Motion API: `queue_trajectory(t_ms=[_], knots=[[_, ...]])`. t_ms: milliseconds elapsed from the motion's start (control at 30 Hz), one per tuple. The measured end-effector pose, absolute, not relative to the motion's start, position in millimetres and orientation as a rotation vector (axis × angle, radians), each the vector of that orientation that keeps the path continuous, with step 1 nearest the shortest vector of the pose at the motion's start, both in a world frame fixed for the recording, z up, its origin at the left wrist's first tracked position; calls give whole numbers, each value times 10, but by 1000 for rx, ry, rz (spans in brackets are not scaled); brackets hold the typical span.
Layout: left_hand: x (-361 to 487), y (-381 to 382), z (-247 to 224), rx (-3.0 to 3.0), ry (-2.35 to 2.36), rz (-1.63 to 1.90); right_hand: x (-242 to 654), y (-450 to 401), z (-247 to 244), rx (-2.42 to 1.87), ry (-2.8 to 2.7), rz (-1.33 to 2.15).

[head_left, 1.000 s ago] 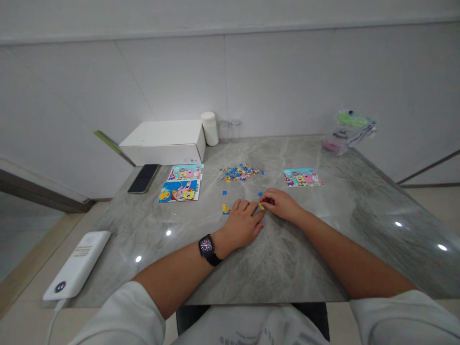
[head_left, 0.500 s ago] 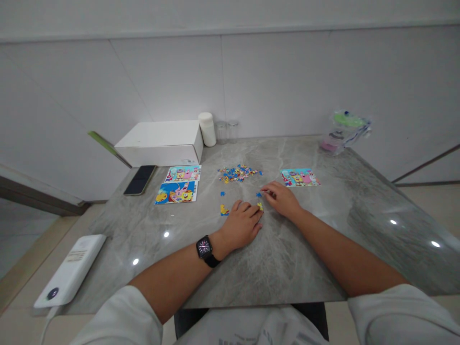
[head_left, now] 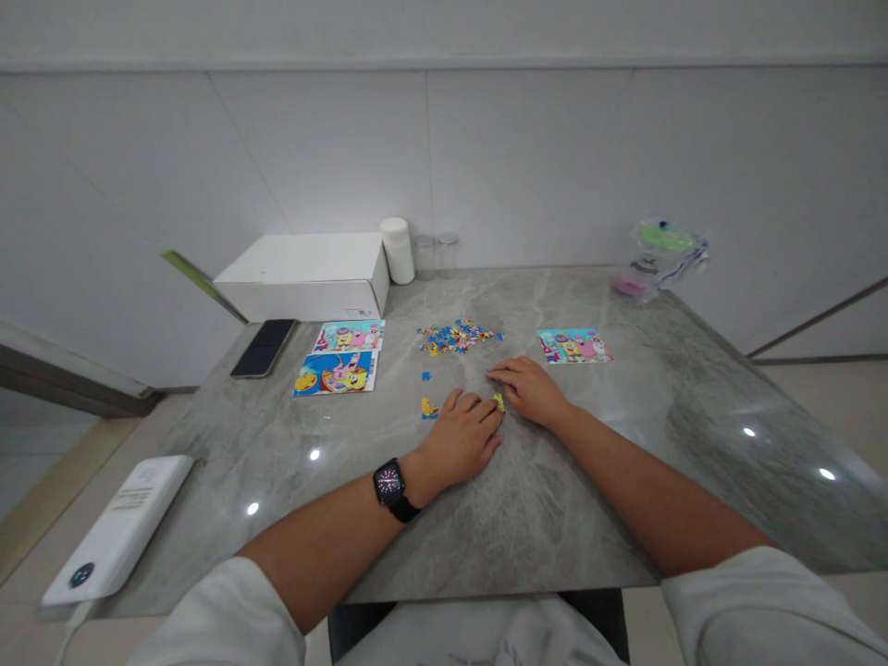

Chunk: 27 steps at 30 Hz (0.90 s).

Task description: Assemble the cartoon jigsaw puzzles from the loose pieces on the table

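My left hand (head_left: pixel 463 435) lies palm down on the grey table with its fingers spread. Beside its fingertips is a small group of yellow-and-blue puzzle pieces (head_left: pixel 428 408), and a yellow puzzle piece (head_left: pixel 499 402) shows at its far side, partly under the fingers. A single blue puzzle piece (head_left: pixel 426 376) lies farther back on the left. The fingertips of my right hand (head_left: pixel 531 388) are closed on another blue puzzle piece (head_left: pixel 489 373), which they mostly hide. Behind both hands is a pile of loose puzzle pieces (head_left: pixel 459 337).
Cartoon picture cards lie at the right (head_left: pixel 575 346) and left (head_left: pixel 336 373). A phone (head_left: pixel 265 348), white box (head_left: pixel 298 301), white bottle (head_left: pixel 398 252) and glass jars (head_left: pixel 446 256) stand behind. A plastic bag (head_left: pixel 656 264) sits back right; a white power bank (head_left: pixel 121 527) lies front left.
My right hand has shifted slightly left, and its fingers now cover most of the blue piece that showed before. My left hand stays in place. The whole view has moved a little.
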<state>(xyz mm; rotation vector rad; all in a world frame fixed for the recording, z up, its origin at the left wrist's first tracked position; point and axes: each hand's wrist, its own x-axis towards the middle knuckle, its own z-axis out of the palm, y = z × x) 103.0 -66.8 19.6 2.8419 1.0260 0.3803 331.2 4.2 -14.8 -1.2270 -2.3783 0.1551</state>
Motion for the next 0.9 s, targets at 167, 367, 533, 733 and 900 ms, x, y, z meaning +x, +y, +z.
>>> queue_trajectory(t_ms=[167,367,533,733,900], knots=[[1033,-662,184,2841,1026,385,3335,46,-141,-1196,-2324,164],[1025,-684,218,2831,1006,397,3357,48,-109,-1197,-2241,204],[1034,-711,249,2823,746,506,3383,71,-125,-1249,-2159,218],[1028,-706,215,2742,285,655,3425,114,-143,-1342,-2066,155],[995,-711,203,2661,295,701,3474,201,-58,-1474,-2111,108]])
